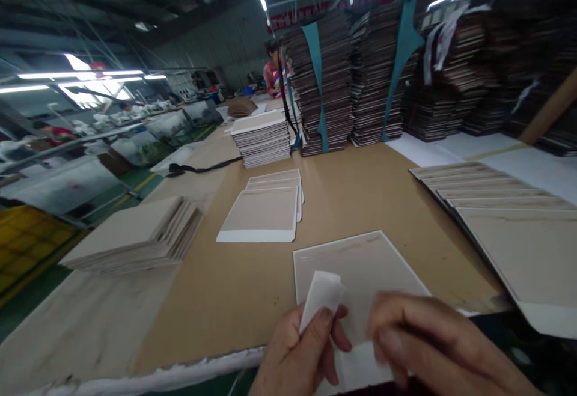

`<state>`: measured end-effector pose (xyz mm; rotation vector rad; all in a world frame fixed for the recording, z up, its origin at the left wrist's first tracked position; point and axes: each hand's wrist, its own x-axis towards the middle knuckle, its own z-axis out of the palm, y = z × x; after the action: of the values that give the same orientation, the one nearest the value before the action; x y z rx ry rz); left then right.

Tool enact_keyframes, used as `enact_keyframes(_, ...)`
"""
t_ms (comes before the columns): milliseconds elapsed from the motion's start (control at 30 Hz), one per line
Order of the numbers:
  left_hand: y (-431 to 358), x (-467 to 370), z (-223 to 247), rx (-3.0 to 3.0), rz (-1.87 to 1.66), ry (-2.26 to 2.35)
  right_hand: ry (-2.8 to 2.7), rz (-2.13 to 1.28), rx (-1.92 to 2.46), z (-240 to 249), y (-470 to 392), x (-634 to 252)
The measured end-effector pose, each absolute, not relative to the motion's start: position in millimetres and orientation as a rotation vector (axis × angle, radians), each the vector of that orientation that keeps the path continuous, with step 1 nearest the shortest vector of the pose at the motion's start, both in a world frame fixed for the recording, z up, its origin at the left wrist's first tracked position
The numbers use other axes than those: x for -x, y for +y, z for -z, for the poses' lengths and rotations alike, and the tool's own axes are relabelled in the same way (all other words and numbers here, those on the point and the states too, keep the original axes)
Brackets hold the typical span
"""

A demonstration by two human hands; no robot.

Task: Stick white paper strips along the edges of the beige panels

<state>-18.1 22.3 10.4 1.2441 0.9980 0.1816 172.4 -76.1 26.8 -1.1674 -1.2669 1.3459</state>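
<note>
A folded white piece (pixel 322 294), perhaps paper or cloth, is pinched between the thumb and fingers of my left hand (pixel 304 345). Beside it, my right hand (pixel 419 336) is blurred, its fingers bent over the lower part of a panel; whether it holds anything is hidden. That beige panel (pixel 356 264) with white edges lies on the brown tabletop under both hands. Its near end shows a white strip (pixel 360 366). Farther back, several similar panels (pixel 264 210) overlap in a short row.
At the left is a stack of beige boards (pixel 130 228). Overlapping panels (pixel 523 246) fan out at the right. Behind stand a pale stack (pixel 261 137) and tall dark bundles (pixel 320 83) with teal ties. A person (pixel 271 74) is in the background.
</note>
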Motion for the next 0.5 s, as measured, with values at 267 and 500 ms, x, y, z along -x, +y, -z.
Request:
enact_keyframes(267, 12.8, 4.6, -19.8, -1.292, -0.138, 0.92, -1.029, -1.322, 1.262, -8.7, -43.5, -166.8)
enact_keyframes(500, 13.1, 2.4, -10.3, -1.16, -0.201, 0.841, -1.05, -1.355, 1.211, -7.0, -47.6, -168.8)
